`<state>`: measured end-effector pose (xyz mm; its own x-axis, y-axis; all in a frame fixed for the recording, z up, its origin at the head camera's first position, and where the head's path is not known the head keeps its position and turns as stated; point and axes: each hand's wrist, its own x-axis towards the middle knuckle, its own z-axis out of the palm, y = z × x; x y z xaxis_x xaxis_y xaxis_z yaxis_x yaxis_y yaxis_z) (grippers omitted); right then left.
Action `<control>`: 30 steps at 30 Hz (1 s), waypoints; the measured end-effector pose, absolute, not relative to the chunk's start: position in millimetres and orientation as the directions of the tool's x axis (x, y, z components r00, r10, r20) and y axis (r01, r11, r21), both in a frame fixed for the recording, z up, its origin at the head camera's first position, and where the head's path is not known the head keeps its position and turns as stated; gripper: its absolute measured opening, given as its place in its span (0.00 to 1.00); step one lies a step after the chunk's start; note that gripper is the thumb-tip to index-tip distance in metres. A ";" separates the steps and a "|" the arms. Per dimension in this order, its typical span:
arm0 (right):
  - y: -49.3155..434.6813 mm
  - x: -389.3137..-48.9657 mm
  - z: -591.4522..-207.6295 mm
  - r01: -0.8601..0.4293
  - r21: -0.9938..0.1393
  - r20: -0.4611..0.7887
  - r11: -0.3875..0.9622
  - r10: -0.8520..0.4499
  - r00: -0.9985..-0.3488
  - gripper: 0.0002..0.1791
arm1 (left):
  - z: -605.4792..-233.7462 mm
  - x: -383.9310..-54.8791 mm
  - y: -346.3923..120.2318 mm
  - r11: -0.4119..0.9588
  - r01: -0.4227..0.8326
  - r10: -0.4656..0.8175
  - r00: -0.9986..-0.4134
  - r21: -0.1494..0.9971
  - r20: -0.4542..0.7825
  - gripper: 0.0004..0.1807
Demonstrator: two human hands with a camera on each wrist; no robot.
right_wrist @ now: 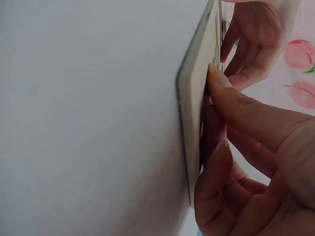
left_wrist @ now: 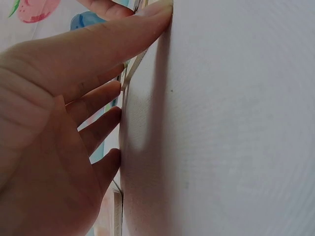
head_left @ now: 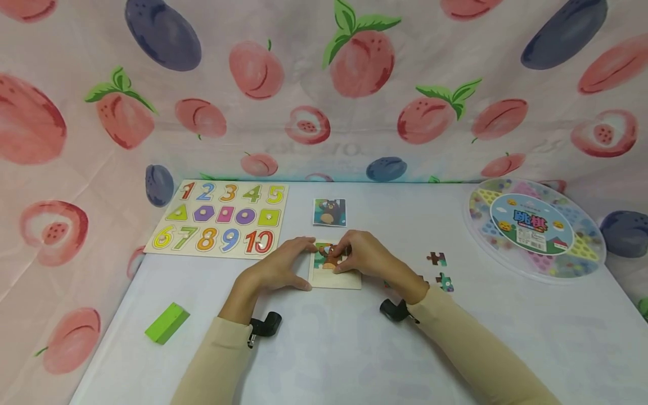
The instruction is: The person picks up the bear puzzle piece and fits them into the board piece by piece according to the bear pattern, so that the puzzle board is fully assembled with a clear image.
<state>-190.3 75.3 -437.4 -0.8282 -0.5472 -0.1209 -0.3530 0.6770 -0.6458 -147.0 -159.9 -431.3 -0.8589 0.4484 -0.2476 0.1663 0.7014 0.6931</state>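
A small wooden puzzle board lies on the table, with part of a brown bear picture filled in at its upper part. My left hand rests along the board's left side, its fingers fairly straight, index fingertip by the top corner and thumb by the lower left. Over the right part of the picture, my right hand pinches a puzzle piece, mostly hidden by the fingers. In the right wrist view, its thumb lies against the board face, with the other fingers curled beside it.
Loose jigsaw pieces lie right of the board, some partly behind the right wrist. A bear picture card sits beyond the board. A number-and-shape board is at back left, a round game box at right, a green block at front left.
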 end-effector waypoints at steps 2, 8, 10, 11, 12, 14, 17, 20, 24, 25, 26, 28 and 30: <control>75.0 -190.4 -436.5 -0.353 -0.637 -0.127 0.685 -0.544 -0.829 0.14 | -431.2 -147.0 -159.8 0.700 0.168 0.450 -0.859 0.694 -0.246 0.40; 76.6 -191.1 -435.5 -0.347 -0.638 -0.141 0.688 -0.547 -0.825 0.15 | -430.8 -146.8 -159.3 0.698 0.165 0.450 -0.858 0.696 -0.247 0.40; 77.8 -191.5 -435.7 -0.346 -0.646 -0.144 0.680 -0.554 -0.820 0.15 | -430.7 -146.7 -159.0 0.699 0.165 0.450 -0.858 0.696 -0.247 0.40; 78.5 -191.7 -436.0 -0.347 -0.650 -0.143 0.676 -0.557 -0.818 0.15 | -430.6 -146.7 -158.9 0.699 0.165 0.449 -0.859 0.696 -0.248 0.40; 79.1 -191.9 -436.3 -0.349 -0.653 -0.142 0.672 -0.561 -0.816 0.15 | -430.6 -146.6 -158.7 0.699 0.164 0.448 -0.859 0.696 -0.247 0.40; 80.1 -192.2 -437.3 -0.351 -0.659 -0.138 0.666 -0.566 -0.813 0.15 | -430.6 -146.6 -158.5 0.700 0.164 0.448 -0.859 0.695 -0.248 0.41; 80.7 -192.4 -438.6 -0.349 -0.662 -0.139 0.663 -0.566 -0.813 0.15 | -431.1 -146.6 -158.6 0.701 0.160 0.447 -0.858 0.695 -0.253 0.41; 80.8 -192.4 -439.2 -0.348 -0.664 -0.139 0.662 -0.566 -0.812 0.14 | -431.5 -146.4 -159.3 0.704 0.161 0.446 -0.858 0.692 -0.254 0.41; 82.3 -193.1 -438.1 -0.355 -0.670 -0.141 0.651 -0.582 -0.801 0.14 | -431.1 -146.1 -160.2 0.709 0.158 0.443 -0.858 0.687 -0.259 0.41; 82.9 -193.6 -437.3 -0.360 -0.674 -0.141 0.645 -0.591 -0.794 0.14 | -430.9 -146.2 -160.4 0.710 0.156 0.441 -0.859 0.687 -0.261 0.41; 83.9 -194.0 -436.4 -0.359 -0.678 -0.146 0.641 -0.597 -0.789 0.14 | -430.7 -146.3 -160.5 0.710 0.162 0.444 -0.858 0.686 -0.257 0.41; 86.9 -194.5 -433.4 -0.348 -0.693 -0.162 0.631 -0.607 -0.778 0.14 | -430.7 -146.4 -160.7 0.710 0.164 0.445 -0.858 0.685 -0.256 0.41; 91.1 -194.9 -429.9 -0.336 -0.706 -0.177 0.623 -0.615 -0.769 0.15 | -431.0 -146.6 -160.6 0.708 0.167 0.447 -0.858 0.686 -0.253 0.41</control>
